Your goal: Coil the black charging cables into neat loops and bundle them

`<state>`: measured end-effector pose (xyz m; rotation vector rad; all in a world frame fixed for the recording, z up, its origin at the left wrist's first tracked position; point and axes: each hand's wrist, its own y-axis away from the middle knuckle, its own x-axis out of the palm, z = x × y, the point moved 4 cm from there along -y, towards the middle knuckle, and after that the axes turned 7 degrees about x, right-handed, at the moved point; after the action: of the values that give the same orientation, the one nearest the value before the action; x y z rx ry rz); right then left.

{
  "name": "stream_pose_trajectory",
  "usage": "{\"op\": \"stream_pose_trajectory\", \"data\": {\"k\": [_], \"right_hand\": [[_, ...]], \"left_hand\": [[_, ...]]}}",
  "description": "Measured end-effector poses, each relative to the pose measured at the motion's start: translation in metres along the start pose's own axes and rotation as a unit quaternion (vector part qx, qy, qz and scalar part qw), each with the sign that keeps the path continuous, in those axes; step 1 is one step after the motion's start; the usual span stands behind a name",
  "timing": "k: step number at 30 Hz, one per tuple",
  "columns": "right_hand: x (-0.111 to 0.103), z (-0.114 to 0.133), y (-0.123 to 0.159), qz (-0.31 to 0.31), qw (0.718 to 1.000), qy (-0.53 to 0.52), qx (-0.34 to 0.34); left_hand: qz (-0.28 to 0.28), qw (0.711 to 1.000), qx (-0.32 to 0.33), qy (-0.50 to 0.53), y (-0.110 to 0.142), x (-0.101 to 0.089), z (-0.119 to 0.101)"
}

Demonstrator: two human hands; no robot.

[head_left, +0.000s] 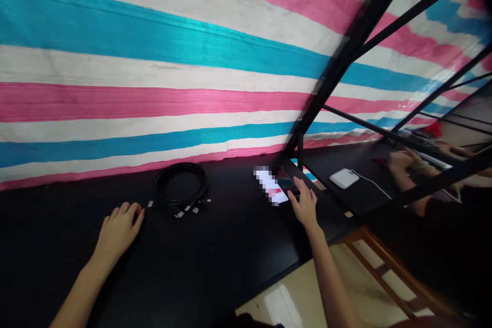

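Observation:
My left hand point(120, 229) lies palm down on the black table, fingers loosely bent and thumb apart, with nothing in it. Just to its right, a coiled black cable point(163, 193) rests with several small white-tagged ends at its near side. My right hand point(305, 204) reaches over the right part of the table, fingers spread. Its fingertips are at the near edge of a dark, flat phone-like device point(285, 179). Left of that device is a lit phone screen point(282, 197), largely pixelated. Whether the two are separate devices I cannot tell.
A striped sheet point(154, 72) hangs behind the black table point(215, 256). A black metal frame point(334, 77) rises at the right. Beyond it are a white box-shaped device point(344, 178) with a cord and another person's hands point(402, 160). A wooden chair point(384, 261) stands below.

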<state>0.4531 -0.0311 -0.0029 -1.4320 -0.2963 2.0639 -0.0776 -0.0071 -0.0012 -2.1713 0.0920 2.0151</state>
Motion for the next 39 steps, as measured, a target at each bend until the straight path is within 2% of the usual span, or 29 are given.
{"op": "stream_pose_trajectory", "data": {"k": [3, 5, 7, 12, 14, 18, 25, 39], "right_hand": [[0.008, -0.009, 0.005, 0.063, 0.998, 0.019, -0.015], [0.008, -0.01, 0.005, 0.078, 0.997, 0.011, -0.019], [0.004, -0.009, 0.004, 0.067, 0.997, -0.007, -0.026], [-0.01, -0.015, 0.005, -0.016, 0.999, -0.046, -0.013], [-0.011, -0.016, 0.007, -0.031, 0.998, -0.051, -0.013], [-0.008, -0.015, 0.008, -0.02, 0.999, -0.034, -0.017], [-0.005, -0.013, 0.009, 0.005, 0.999, -0.02, -0.027], [-0.005, -0.013, 0.009, 0.001, 0.999, -0.032, -0.006]], "left_hand": [[0.0, 1.0, 0.0, 0.005, 0.0, 0.001, 0.001], [-0.001, 1.0, 0.001, 0.01, 0.0, 0.002, 0.002], [-0.004, 1.0, 0.003, 0.014, 0.0, 0.003, 0.004], [0.001, 1.0, 0.007, 0.025, 0.0, 0.003, 0.005], [0.0, 1.0, 0.008, 0.024, -0.001, 0.002, 0.005], [-0.015, 0.999, 0.012, 0.032, -0.001, 0.002, 0.006], [-0.006, 0.999, 0.012, 0.039, -0.001, 0.004, 0.007], [-0.002, 0.999, 0.005, 0.043, 0.0, 0.001, 0.004]]}}
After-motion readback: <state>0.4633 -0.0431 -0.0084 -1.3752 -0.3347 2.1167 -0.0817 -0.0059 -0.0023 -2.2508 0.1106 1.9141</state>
